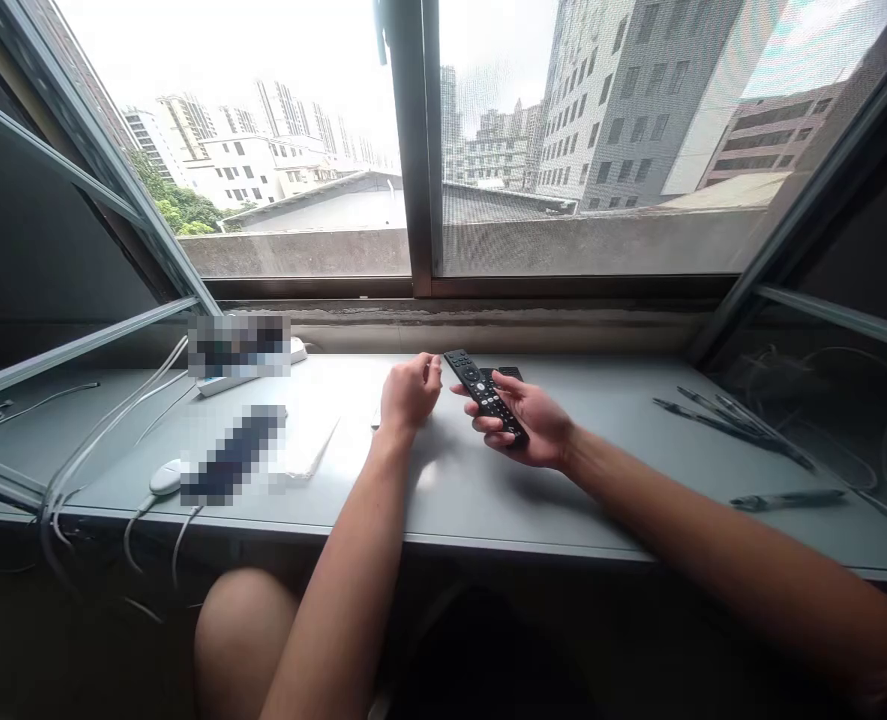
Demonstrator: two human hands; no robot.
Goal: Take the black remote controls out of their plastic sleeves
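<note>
A black remote control (473, 378) with several rows of buttons rests tilted in my right hand (539, 422). The fingers wrap round its lower half, and the button side faces up toward me. Just left of the remote's top end is my left hand (411, 393), closed with its fingers curled inward; whatever they hold, if anything, is hidden. Behind the remote lies a second dark object (510, 374), mostly covered by the remote and my right thumb. A small white thing (375, 417) peeks out beside my left wrist, too covered to name.
Several pens (735, 425) and loose cables lie on the right of the white desk (585, 520). On the left are white cables (102, 430), a white power strip (298, 350), a round white charger (165, 478), white paper (312, 445) and blurred-out items. Metal frames flank the window.
</note>
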